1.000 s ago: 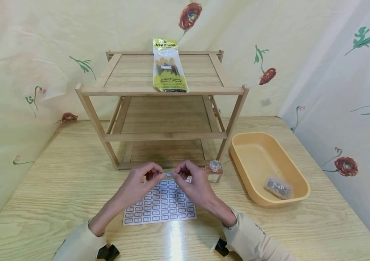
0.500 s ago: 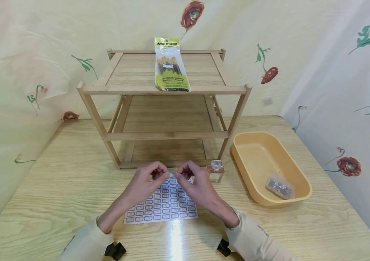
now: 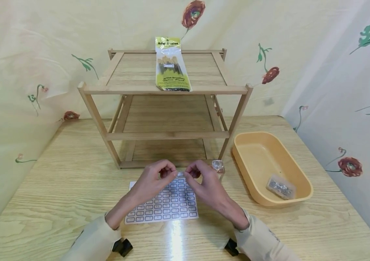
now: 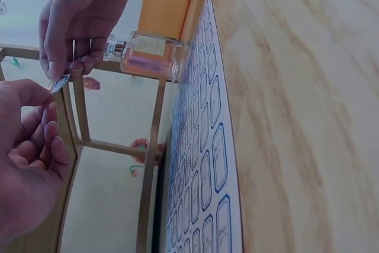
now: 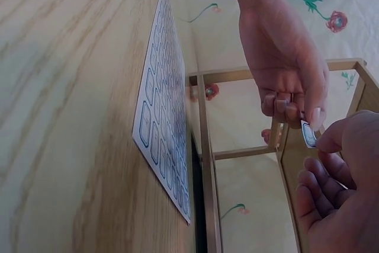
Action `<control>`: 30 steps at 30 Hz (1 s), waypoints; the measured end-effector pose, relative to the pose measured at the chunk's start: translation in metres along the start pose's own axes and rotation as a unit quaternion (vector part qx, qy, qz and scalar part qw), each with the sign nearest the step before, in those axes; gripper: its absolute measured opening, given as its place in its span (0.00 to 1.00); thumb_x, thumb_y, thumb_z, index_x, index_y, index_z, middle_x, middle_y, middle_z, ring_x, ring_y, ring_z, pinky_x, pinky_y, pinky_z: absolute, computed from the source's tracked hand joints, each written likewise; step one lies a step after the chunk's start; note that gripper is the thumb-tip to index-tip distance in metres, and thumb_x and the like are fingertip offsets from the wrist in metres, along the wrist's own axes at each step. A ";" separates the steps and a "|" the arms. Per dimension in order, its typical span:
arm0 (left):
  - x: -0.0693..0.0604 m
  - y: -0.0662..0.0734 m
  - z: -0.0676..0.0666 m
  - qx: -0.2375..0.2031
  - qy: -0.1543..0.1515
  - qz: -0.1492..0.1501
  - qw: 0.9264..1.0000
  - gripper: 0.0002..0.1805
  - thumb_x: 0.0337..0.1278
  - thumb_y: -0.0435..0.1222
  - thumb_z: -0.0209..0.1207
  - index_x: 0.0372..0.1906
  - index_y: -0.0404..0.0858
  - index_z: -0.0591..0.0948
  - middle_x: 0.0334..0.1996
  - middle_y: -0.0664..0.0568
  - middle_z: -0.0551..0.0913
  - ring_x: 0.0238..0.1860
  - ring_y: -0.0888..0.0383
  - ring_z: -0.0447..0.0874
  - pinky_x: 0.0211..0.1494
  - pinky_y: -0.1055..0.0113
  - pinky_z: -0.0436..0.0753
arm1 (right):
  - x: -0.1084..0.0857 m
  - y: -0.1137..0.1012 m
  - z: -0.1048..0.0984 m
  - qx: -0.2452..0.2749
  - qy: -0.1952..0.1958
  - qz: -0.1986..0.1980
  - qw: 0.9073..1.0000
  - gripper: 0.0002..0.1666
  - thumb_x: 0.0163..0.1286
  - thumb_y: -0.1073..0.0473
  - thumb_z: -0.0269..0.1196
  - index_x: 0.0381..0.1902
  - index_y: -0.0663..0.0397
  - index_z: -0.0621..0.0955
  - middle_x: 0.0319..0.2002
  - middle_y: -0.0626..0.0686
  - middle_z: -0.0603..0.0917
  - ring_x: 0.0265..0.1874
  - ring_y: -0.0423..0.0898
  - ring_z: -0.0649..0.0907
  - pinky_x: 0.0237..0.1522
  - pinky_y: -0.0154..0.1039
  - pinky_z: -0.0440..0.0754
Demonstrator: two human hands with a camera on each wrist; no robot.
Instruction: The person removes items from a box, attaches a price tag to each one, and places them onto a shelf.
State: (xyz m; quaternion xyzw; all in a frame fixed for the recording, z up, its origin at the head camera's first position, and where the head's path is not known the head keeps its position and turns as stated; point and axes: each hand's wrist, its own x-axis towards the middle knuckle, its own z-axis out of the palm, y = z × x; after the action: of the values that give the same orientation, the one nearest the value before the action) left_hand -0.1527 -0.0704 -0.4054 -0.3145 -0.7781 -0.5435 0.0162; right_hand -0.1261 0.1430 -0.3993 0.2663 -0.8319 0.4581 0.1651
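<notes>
A small blue-bordered label [image 4: 60, 83] is stretched between the two hands, pinched at one end by the left hand [image 3: 156, 181] and at the other by the right hand [image 3: 209, 185]. In the right wrist view the same label [image 5: 308, 134] shows between the fingertips of the left hand [image 5: 287, 66] and the right hand [image 5: 343, 188]. Below the hands, a sheet of bordered labels [image 3: 161, 207] lies flat on the table. Just beyond the right hand stands a glass bottle [image 3: 218, 166], partly hidden by that hand.
A three-tier wooden shelf [image 3: 168, 136] stands behind the hands, with a packet of artist brushes [image 3: 173, 69] on its top tier. To the right is a yellow tray [image 3: 253, 174] holding a small clear box [image 3: 281, 186]. Patterned cloth hangs around the table.
Both hands have shifted slightly to the right, keeping the label pinched between them. The right hand now covers more of the bottle. The head view has moved a little.
</notes>
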 end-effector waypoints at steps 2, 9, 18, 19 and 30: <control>0.002 0.000 0.002 0.001 -0.005 0.002 1.000 0.02 0.73 0.30 0.61 0.41 0.39 0.83 0.32 0.57 0.78 0.33 0.58 0.75 0.37 0.68 0.76 | -0.001 0.001 -0.003 -0.008 0.003 -0.005 1.000 0.10 0.64 0.78 0.66 0.39 0.61 0.80 0.34 0.50 0.82 0.33 0.42 0.80 0.35 0.38 0.83; 0.008 0.000 0.009 0.001 -0.019 -0.004 1.000 0.02 0.73 0.31 0.60 0.41 0.38 0.83 0.32 0.57 0.77 0.33 0.59 0.74 0.37 0.68 0.75 | -0.004 0.006 -0.009 -0.027 0.009 -0.017 0.999 0.12 0.63 0.78 0.67 0.39 0.61 0.79 0.35 0.51 0.82 0.33 0.42 0.81 0.35 0.35 0.82; 0.013 0.001 0.020 -0.007 -0.034 -0.004 0.999 0.02 0.73 0.31 0.60 0.42 0.38 0.83 0.33 0.56 0.78 0.33 0.59 0.74 0.36 0.69 0.75 | -0.011 0.013 -0.017 -0.060 0.018 -0.030 0.998 0.13 0.62 0.79 0.68 0.39 0.61 0.79 0.35 0.51 0.82 0.33 0.42 0.81 0.33 0.38 0.84; 0.014 0.001 0.021 -0.007 -0.035 -0.004 0.999 0.02 0.73 0.32 0.60 0.42 0.38 0.83 0.33 0.56 0.78 0.33 0.59 0.74 0.36 0.69 0.75 | -0.012 0.013 -0.018 -0.064 0.019 -0.032 0.997 0.14 0.62 0.79 0.68 0.39 0.61 0.79 0.35 0.51 0.82 0.33 0.42 0.80 0.33 0.39 0.84; 0.020 -0.001 0.033 -0.008 -0.043 0.007 0.999 0.02 0.73 0.31 0.61 0.42 0.38 0.83 0.33 0.57 0.78 0.34 0.60 0.75 0.37 0.69 0.76 | -0.019 0.016 -0.027 -0.090 0.025 -0.045 0.995 0.15 0.60 0.80 0.69 0.38 0.60 0.79 0.34 0.50 0.81 0.32 0.41 0.79 0.31 0.40 0.84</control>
State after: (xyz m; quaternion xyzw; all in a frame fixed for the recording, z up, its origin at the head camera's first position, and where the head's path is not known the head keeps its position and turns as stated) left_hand -0.1587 -0.0328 -0.4119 -0.3427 -0.7715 -0.5358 -0.0162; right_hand -0.1198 0.1786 -0.4059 0.2757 -0.8527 0.3801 0.2291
